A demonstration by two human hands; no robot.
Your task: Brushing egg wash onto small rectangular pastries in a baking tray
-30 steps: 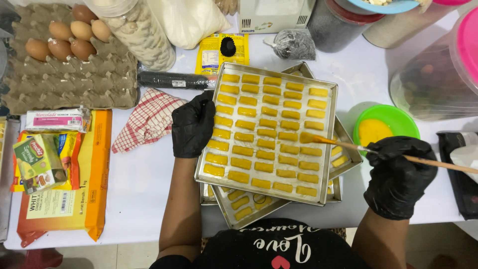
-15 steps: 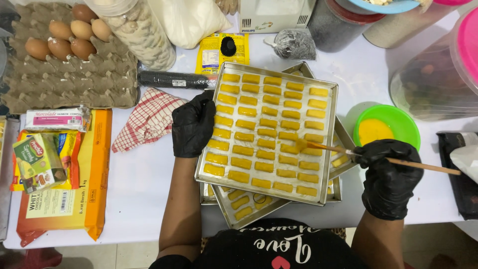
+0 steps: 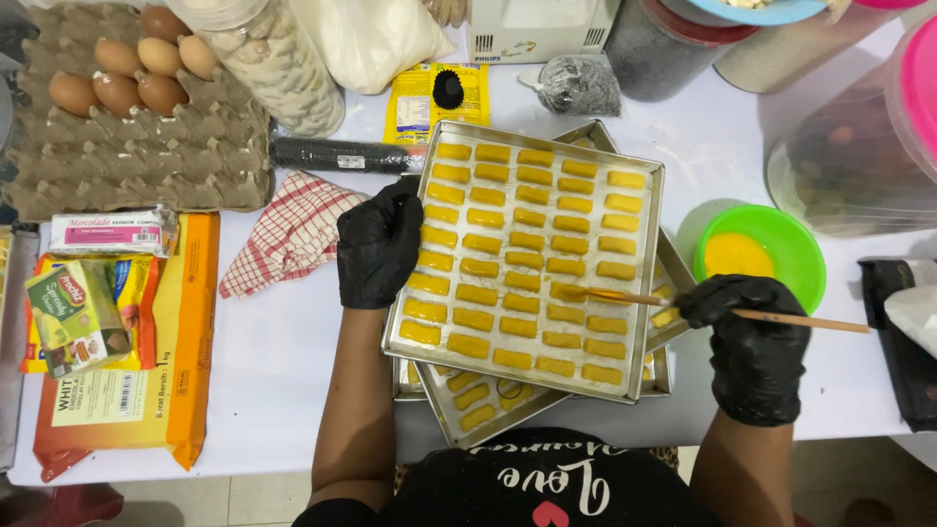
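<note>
Left hand (image 3: 379, 246) flat on square metal tray (image 3: 644, 176), right hand (image 3: 750, 337) gripping thin wooden brush (image 3: 781, 317), glazing yellow dough bars (image 3: 508, 259); lower trays waiting.

We find little free room on the worktop (image 3: 283, 390). The widest bare stretch lies near us on the left, between the orange packet (image 3: 146, 390) and the stacked trays (image 3: 527, 254); a hand can pass there. Our left hand (image 3: 379, 244) rests on the top tray's left edge, with the checked cloth (image 3: 288, 234) just beside it, narrowing that lane. Farther off, the egg carton (image 3: 127, 127), a jar (image 3: 268, 59) and a black roll (image 3: 337, 154) close the far left. On the right, the green bowl (image 3: 761, 256) stands just beside the trays, and our right hand (image 3: 747, 342) with the brush (image 3: 703, 307) crosses the gap between them. A large clear container (image 3: 859, 146) blocks the far right; a bare strip remains near right.
</note>
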